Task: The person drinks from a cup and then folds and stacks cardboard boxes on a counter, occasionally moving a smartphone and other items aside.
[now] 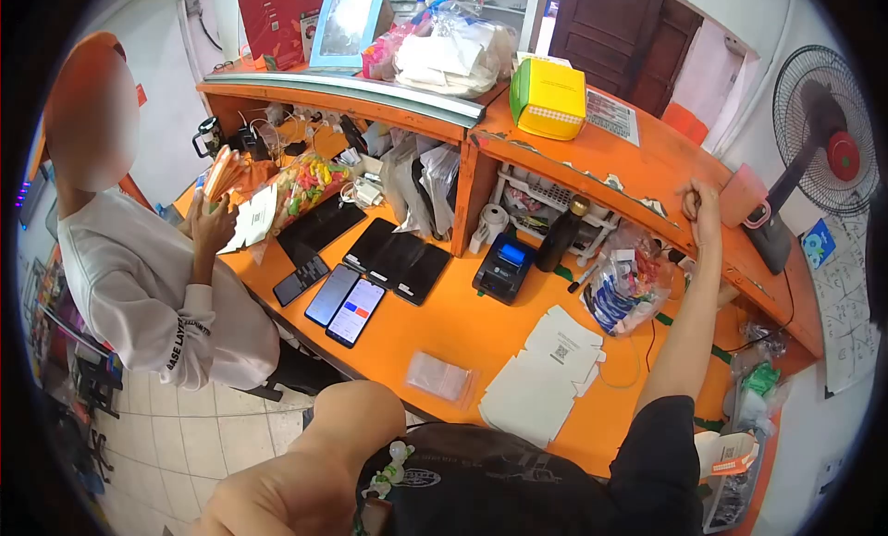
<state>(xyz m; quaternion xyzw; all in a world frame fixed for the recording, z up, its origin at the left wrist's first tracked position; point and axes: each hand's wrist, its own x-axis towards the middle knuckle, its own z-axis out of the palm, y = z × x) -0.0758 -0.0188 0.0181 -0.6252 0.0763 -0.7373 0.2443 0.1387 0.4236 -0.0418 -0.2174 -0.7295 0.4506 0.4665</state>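
My right hand [700, 203] is at the raised orange ledge [638, 161], arm stretched out, fingers curled in. What they hold, if anything, is too small to make out. My left hand [254, 499] is low at the bottom edge, beside my black shirt, its fingers mostly cut off. Between my arms on the orange desk lie cut white card sheets [541, 369] with a printed code and a small clear plastic packet [438, 377]. Two lit phones [356, 311] lie side by side left of them. A black label printer [504, 268] stands behind.
A co-worker [176, 286] stands at the left holding papers [250, 217]. Black tablets [398, 260], a dark bottle [561, 235] and a bag of colourful packets [629, 282] occupy the desk. A yellow box [548, 97] sits on the ledge; a fan [823, 138] stands at right.
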